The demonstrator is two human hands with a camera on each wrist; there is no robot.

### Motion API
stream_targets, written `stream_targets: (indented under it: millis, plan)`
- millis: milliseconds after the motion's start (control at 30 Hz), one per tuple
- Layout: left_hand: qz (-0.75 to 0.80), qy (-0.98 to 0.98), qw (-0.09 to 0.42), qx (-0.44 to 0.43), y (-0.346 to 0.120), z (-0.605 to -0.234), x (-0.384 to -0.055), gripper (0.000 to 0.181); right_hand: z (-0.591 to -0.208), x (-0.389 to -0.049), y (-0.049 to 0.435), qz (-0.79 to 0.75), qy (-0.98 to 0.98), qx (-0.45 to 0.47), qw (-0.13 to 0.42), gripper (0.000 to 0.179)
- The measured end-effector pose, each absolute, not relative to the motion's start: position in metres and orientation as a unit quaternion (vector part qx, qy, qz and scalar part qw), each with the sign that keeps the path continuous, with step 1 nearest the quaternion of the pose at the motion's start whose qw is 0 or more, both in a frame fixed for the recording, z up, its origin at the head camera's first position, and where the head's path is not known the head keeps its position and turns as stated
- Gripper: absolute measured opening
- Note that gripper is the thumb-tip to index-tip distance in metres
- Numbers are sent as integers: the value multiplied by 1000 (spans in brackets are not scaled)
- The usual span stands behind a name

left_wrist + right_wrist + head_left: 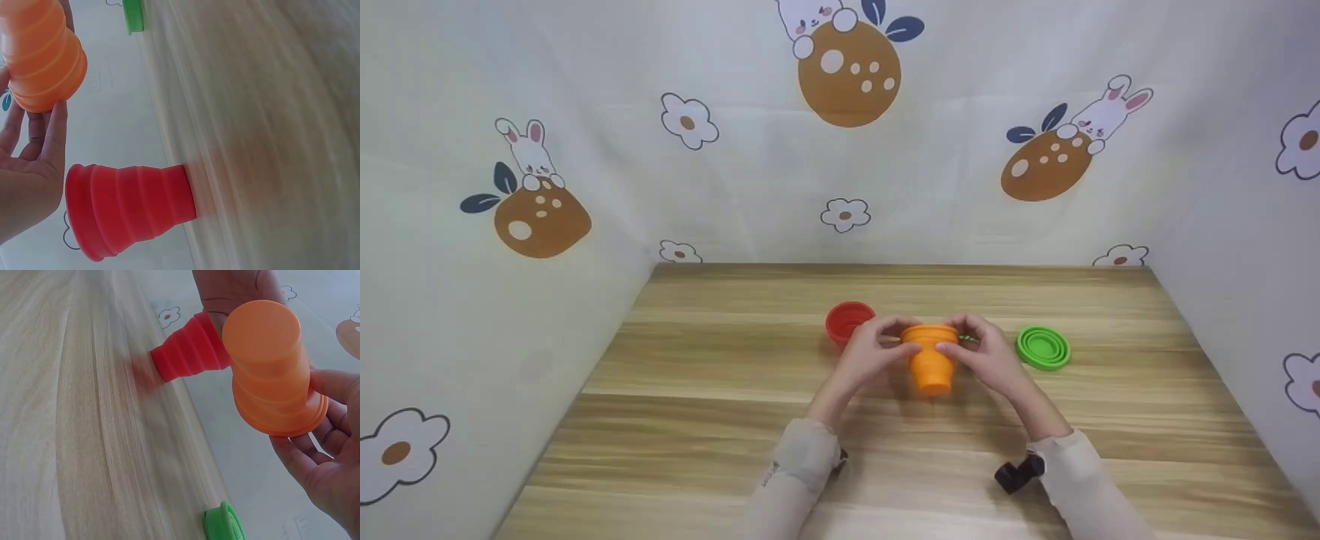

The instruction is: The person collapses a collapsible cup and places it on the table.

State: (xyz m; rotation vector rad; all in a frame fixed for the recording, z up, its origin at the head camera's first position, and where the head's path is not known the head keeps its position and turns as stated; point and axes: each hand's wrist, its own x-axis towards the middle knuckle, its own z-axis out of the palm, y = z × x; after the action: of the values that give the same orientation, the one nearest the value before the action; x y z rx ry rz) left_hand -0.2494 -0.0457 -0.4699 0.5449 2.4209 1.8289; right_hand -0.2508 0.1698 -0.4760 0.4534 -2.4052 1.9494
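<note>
Lying lengthwise between the two hands, a bright orange, ribbed, tapering cup of flexible-looking material (933, 361) has its wide rim at the far end and its narrow base directed back toward the person. Its long axis tilts away from upright: the head view shows the outer wall instead of the opening, and the right wrist view shows the flat round underside. This near-to-far tilt is the relation that counts most, and neither hand is nearer, since both touch the cup at its wide end.

The left hand (876, 346) pinches the rim end from the left, thumb on the near side, fingers curled around the far side. The right hand (990, 354) pinches it likewise from the right. The cup thus sits midway between them, held clear of the wood-grain surface (697, 360), with its narrow end jutting free below and in front of the thumbs.

Just beyond the left hand, and apart from the orange cup, a red, ribbed, tapering cup (132, 205) stands upright on its narrow base, mouth up. Out to the right of the right hand, a green, round, flattened piece with concentric rings (1043, 348) rests on the surface, touching neither hand.
</note>
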Motion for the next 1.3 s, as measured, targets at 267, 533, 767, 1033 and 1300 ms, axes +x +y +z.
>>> stream_targets:
  millis: [267, 533, 767, 1033, 1300]
  plan:
    - [574, 798, 13, 184, -44, -471, -250, 32, -476, -251, 169, 609, -780, 145, 11, 29]
    - [523, 831, 1, 192, -44, -468, -249, 30, -479, -253, 170, 591, -792, 148, 29, 26]
    - [476, 855, -26, 204, -45, -469, -250, 29, -478, -252, 170, 578, -804, 140, 29, 27]
    - [428, 879, -54, 203, -44, -467, -249, 31, -479, -252, 171, 553, -819, 147, 49, 23]
    - [366, 909, -73, 187, -40, -464, -247, 27, -478, -251, 169, 543, -824, 148, 64, 22]
